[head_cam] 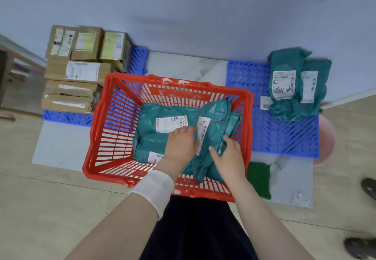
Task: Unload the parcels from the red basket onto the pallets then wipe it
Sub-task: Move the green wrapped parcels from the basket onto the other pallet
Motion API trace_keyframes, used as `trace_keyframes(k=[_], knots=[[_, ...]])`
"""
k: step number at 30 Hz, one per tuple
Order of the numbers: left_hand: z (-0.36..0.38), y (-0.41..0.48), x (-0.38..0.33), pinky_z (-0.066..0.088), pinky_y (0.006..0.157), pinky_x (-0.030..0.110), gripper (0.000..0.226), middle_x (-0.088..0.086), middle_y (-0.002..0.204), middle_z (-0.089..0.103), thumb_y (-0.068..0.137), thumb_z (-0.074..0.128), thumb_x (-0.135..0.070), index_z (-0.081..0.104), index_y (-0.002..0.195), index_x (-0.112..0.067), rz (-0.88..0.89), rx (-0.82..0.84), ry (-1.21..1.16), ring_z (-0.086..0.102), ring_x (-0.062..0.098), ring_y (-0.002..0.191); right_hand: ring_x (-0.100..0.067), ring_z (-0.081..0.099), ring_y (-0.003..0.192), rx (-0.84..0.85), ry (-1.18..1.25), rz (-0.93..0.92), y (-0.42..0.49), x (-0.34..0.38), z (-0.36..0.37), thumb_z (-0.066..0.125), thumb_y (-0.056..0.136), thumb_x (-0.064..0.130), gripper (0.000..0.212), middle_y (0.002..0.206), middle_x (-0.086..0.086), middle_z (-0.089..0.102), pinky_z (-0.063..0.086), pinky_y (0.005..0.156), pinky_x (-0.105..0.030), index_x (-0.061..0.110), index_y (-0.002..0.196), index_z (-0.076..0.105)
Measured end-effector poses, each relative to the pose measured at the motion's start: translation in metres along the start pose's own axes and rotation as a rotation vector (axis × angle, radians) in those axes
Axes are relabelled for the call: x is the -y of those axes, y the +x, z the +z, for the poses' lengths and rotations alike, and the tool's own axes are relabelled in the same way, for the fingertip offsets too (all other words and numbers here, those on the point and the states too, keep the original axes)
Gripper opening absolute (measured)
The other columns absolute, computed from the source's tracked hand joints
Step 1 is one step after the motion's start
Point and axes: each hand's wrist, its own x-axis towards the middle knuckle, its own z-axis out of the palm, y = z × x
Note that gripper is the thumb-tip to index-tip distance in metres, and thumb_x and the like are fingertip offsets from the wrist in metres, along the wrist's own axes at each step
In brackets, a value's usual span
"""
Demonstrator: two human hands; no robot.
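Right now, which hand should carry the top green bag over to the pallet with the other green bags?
Probably the right hand. It grips the top teal parcel on the side nearest the right blue pallet, where teal parcels already lie. The left hand sits farther away.

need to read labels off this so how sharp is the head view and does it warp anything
Head view: soft all over, so the fine print on the teal parcel is unreadable; the wide-angle lens bows the red basket rim and the blue pallet edges; light is even and bluish, with no hard glare.
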Motion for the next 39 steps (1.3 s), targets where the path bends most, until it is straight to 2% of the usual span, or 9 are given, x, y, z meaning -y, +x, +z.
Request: trace_keyframes(k=[7,15,18,24,28,31,35,37,39], knots=[[0.008,0.024,0.039,0.024,0.105,0.033,0.044,0.006,0.138,0.044,0.094,0.044,-0.026,0.037,0.136,-0.016,0.143,0.111,0.150,0.037,0.025,0.128,-0.031,0.036,0.129,-0.110,-0.004,0.225,0.023,0.013,0.048,0.063,0.084,0.035,0.069,0.137,-0.019,0.039,0.033,0.106,-0.041,0.006,0.138,0.032],[0.020,0.038,0.087,0.026,0.103,0.033,0.044,0.008,0.137,0.046,0.094,0.044,-0.024,0.038,0.136,-0.015,0.186,0.179,0.179,0.039,0.026,0.126,-0.036,0.026,0.127,-0.301,-0.162,0.415,0.045,0.021,0.096,0.070,0.076,0.044,0.100,0.140,-0.021,0.026,0.032,0.100,-0.049,0.008,0.147,0.010],[0.024,0.039,0.092,0.028,0.102,0.033,0.044,0.008,0.137,0.047,0.094,0.044,-0.025,0.038,0.136,-0.015,0.158,0.204,0.125,0.041,0.026,0.125,-0.037,0.030,0.125,-0.372,-0.218,0.441,0.055,0.018,0.095,0.072,0.075,0.037,0.092,0.137,-0.021,0.033,0.030,0.099,-0.048,0.007,0.144,0.019],[0.018,0.033,0.095,0.031,0.102,0.035,0.044,0.009,0.134,0.048,0.094,0.045,-0.027,0.039,0.135,-0.014,0.126,0.186,0.010,0.044,0.027,0.122,-0.037,0.040,0.116,-0.463,-0.245,0.319,0.048,0.022,0.093,0.071,0.077,0.023,0.052,0.122,-0.020,0.050,0.035,0.091,-0.045,0.005,0.119,0.048],[0.009,0.027,0.096,0.031,0.103,0.036,0.043,0.009,0.135,0.048,0.093,0.047,-0.027,0.040,0.134,-0.014,0.113,0.151,-0.070,0.044,0.026,0.123,-0.031,0.052,0.104,-0.435,-0.001,0.254,0.040,0.033,0.102,0.061,0.085,0.014,0.021,0.110,-0.014,0.055,0.040,0.079,-0.037,0.005,0.103,0.056],[0.000,0.021,0.098,0.034,0.105,0.037,0.047,0.010,0.136,0.048,0.092,0.050,-0.030,0.040,0.134,-0.012,0.053,0.148,-0.209,0.044,0.026,0.125,-0.026,0.057,0.094,-0.447,0.162,0.203,0.030,0.042,0.094,0.060,0.086,0.010,0.013,0.103,-0.011,0.061,0.040,0.077,-0.030,0.006,0.099,0.061],[-0.026,0.006,0.089,0.038,0.101,0.033,0.063,0.008,0.140,0.044,0.090,0.052,-0.042,0.031,0.140,-0.010,-0.120,0.201,-0.633,0.045,0.022,0.126,-0.014,0.057,0.083,-0.347,0.464,0.177,0.006,0.057,0.057,0.061,0.087,0.013,0.014,0.091,-0.003,0.063,0.040,0.072,-0.020,0.006,0.099,0.063],[-0.041,-0.002,0.079,0.043,0.091,0.028,0.069,0.005,0.135,0.049,0.088,0.051,-0.047,0.026,0.142,-0.011,-0.239,0.268,-0.919,0.053,0.019,0.113,-0.012,0.060,0.081,-0.254,0.672,0.177,-0.007,0.060,0.037,0.058,0.089,0.013,0.007,0.091,-0.002,0.065,0.047,0.072,-0.021,0.010,0.094,0.063],[-0.052,-0.011,0.065,0.047,0.083,0.029,0.064,0.003,0.125,0.057,0.088,0.050,-0.050,0.033,0.137,-0.014,-0.287,0.305,-1.095,0.060,0.015,0.097,-0.009,0.061,0.077,-0.190,0.801,0.147,-0.021,0.061,0.017,0.056,0.091,0.012,0.008,0.088,-0.001,0.066,0.050,0.072,-0.021,0.016,0.086,0.061]])
